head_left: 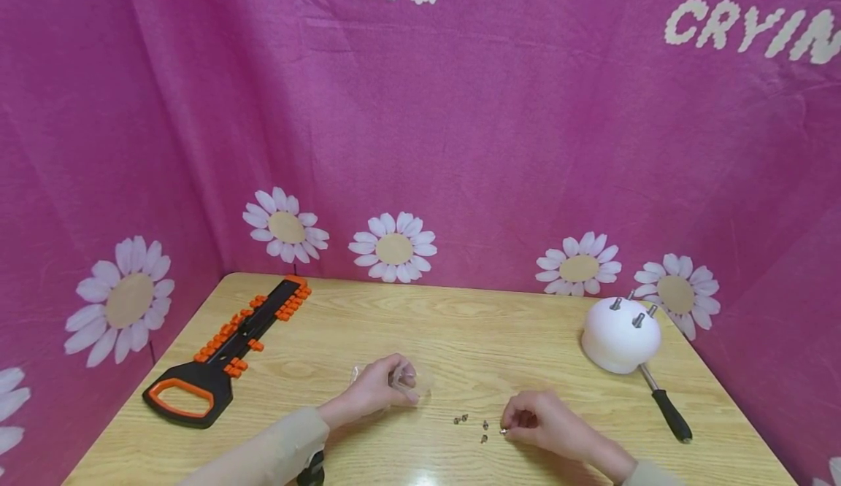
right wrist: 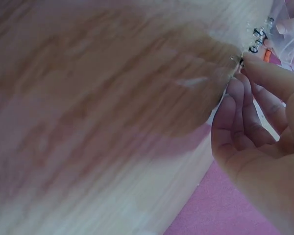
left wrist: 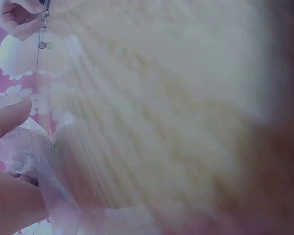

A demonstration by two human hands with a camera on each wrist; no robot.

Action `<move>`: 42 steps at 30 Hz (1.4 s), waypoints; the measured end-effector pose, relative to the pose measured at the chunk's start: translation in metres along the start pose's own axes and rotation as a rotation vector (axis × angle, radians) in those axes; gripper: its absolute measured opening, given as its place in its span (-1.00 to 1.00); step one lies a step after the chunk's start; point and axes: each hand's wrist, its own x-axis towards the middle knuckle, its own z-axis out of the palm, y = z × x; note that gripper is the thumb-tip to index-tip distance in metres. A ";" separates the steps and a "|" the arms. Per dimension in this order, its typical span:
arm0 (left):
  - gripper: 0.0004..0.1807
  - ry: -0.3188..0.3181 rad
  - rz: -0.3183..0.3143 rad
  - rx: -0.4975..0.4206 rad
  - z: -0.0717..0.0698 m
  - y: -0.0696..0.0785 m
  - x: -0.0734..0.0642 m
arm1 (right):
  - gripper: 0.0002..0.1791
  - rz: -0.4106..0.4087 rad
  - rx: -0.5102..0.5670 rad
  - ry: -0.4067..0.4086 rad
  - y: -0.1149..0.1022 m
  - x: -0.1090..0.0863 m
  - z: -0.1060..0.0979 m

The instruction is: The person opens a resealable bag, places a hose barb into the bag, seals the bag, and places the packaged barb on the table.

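My left hand (head_left: 377,385) grips a clear plastic bag (left wrist: 56,186) just above the wooden table, left of the loose hardware. Between thumb and fingertips, my right hand (head_left: 552,424) pinches a small metal screw (head_left: 504,432) close over the tabletop. Several similar small screws (head_left: 485,425) lie scattered between the two hands. In the right wrist view the pinched screw shows only as a dark, shiny bit at the fingertips, partly hidden by them.
A white dome-shaped base (head_left: 617,340) with upright metal posts stands at the right. Beside it lies a screwdriver (head_left: 670,413) with a black handle. On the left is a long black holder (head_left: 252,325) with orange clips and a handle. Pink cloth (head_left: 427,128) hangs around the table (head_left: 394,318).
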 end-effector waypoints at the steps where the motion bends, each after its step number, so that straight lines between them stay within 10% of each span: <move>1: -0.61 -0.002 0.000 -0.002 0.000 0.000 0.000 | -0.91 0.000 -0.007 0.004 0.000 0.000 0.001; 15: -0.62 -0.006 -0.006 -0.014 -0.001 0.002 -0.001 | -0.92 0.034 -0.052 0.019 -0.006 0.010 0.000; 42: -0.63 0.006 0.005 -0.016 0.000 0.000 0.001 | -0.96 0.018 -0.049 0.066 -0.032 0.111 0.014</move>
